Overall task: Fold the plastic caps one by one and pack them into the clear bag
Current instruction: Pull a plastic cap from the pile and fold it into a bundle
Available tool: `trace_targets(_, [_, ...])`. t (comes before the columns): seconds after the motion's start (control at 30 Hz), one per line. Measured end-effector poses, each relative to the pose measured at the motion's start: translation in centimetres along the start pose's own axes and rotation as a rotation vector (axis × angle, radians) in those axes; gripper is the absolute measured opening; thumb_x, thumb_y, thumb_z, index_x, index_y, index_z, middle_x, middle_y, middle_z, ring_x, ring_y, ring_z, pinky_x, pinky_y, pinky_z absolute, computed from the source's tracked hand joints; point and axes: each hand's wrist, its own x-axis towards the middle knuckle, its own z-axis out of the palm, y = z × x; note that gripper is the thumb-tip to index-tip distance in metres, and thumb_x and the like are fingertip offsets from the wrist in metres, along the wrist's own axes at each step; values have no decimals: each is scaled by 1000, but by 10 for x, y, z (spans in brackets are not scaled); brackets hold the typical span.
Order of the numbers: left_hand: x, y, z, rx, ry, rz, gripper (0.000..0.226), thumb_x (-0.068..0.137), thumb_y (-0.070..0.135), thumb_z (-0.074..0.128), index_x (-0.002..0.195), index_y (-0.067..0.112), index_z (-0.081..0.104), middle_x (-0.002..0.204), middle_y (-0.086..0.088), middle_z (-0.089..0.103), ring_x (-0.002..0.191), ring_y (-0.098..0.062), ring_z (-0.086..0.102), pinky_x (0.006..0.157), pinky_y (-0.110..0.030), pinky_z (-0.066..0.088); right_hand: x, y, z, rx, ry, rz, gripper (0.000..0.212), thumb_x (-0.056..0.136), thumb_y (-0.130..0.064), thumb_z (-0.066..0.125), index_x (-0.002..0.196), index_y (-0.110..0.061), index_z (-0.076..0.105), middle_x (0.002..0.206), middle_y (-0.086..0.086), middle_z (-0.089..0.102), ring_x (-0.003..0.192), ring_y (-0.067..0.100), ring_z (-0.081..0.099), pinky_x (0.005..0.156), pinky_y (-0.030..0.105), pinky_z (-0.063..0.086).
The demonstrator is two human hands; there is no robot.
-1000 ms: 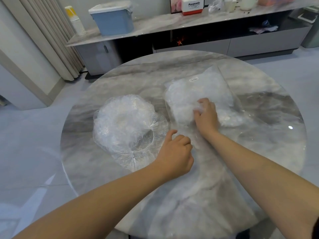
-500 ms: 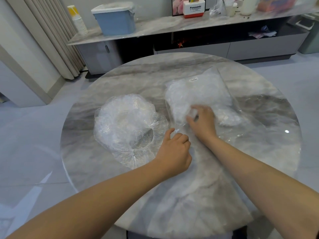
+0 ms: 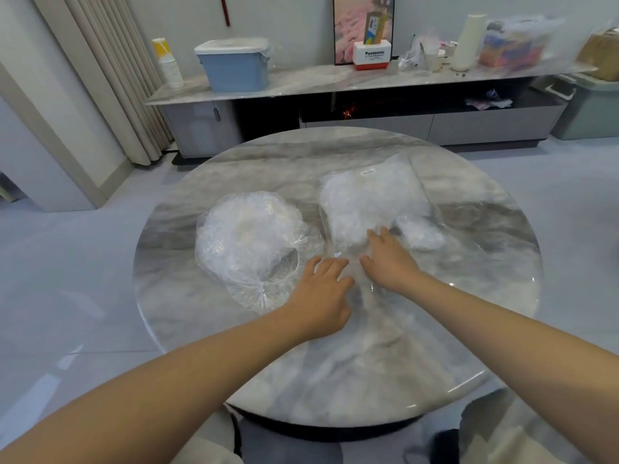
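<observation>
Marble table (image 3: 469,329) before a grey sideboard (image 3: 368,125), both hands (image 3: 321,296) (image 3: 390,259) flat, fingers spread, empty.

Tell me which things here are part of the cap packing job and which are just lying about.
Part of the job:
pile of plastic caps
clear bag
left hand
right hand

Just lying about:
blue bin
stack of paper cups
white and red box
white jug

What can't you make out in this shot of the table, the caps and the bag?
Head view only:
- Count of caps in the pile of plastic caps: clear layers blur together.
- Print on the clear bag label: too small.
- Items at the shelf's right end: motion-blurred.
- Table near edge: hidden by the arms.
</observation>
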Motion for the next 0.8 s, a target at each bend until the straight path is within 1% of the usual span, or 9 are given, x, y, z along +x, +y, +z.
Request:
trace_targets(0.07, [-6,2,-6,-14,15,-12,41,73,21,50,105,2,68,131,-25,52,122,-39,49,106,-54,26,-20,-3,-9,-57,-46,-50,66,95,-29,44,151,-12,12,159,13,1,143,30,16,110,40,29])
trace_targets(0.1, [-10,3,-8,2,27,-26,44,78,22,46,113,2,64,138,-24,45,129,-37,42,109,-51,20,-30,-6,-14,-91,-68,-76,66,94,-28,45,150,-13,13,159,13,2,143,30,17,109,39,31])
trace_targets(0.17, [-17,2,-13,43,-35,-90,45,90,26,42,129,7,54,150,-18,30,138,-30,26,112,-41,11,-52,-15,-25,-170,-119,-129,63,94,-27,44,149,-14,17,158,14,3,143,29,16,109,38,30])
trace_targets(0.2, [-20,1,-15,79,-85,-131,45,92,27,42,133,9,49,151,-15,26,138,-29,23,111,-39,12,-65,-20,-30,-202,-139,-160,62,95,-28,44,149,-15,17,158,15,3,143,29,15,110,38,28])
trace_targets(0.27, [-26,-1,-14,121,-173,-205,46,94,29,41,136,10,41,148,-15,27,134,-31,26,107,-40,21,-85,-29,-36,-239,-164,-216,62,96,-29,43,150,-17,14,158,13,6,143,28,15,111,37,25])
trace_targets(0.37, [-36,-5,-8,65,-282,-320,52,92,25,43,140,11,28,141,-15,28,128,-32,30,98,-41,34,-104,-33,-32,-236,-198,-247,62,96,-29,43,150,-19,16,157,12,13,141,29,21,111,36,26])
trace_targets(0.5, [-52,-11,2,11,-378,-406,65,93,22,42,149,13,9,144,-16,26,132,-34,28,101,-43,34,-107,-41,-18,-221,-242,-263,55,95,-28,43,147,-18,26,144,11,33,128,31,36,100,35,34])
trace_targets(0.63, [-60,-15,2,46,-288,-368,57,95,16,40,147,12,18,133,-12,39,120,-30,40,94,-37,38,-106,-44,-7,-295,-226,-344,53,96,-29,43,146,-17,29,145,10,33,127,29,36,101,35,33])
trace_targets(0.8, [-71,-10,-1,-126,-226,-371,41,94,12,42,135,16,43,122,-7,53,111,-24,50,91,-32,43,-105,-45,-4,-311,-248,-405,57,93,-29,49,145,-18,30,145,7,34,127,28,36,103,34,31])
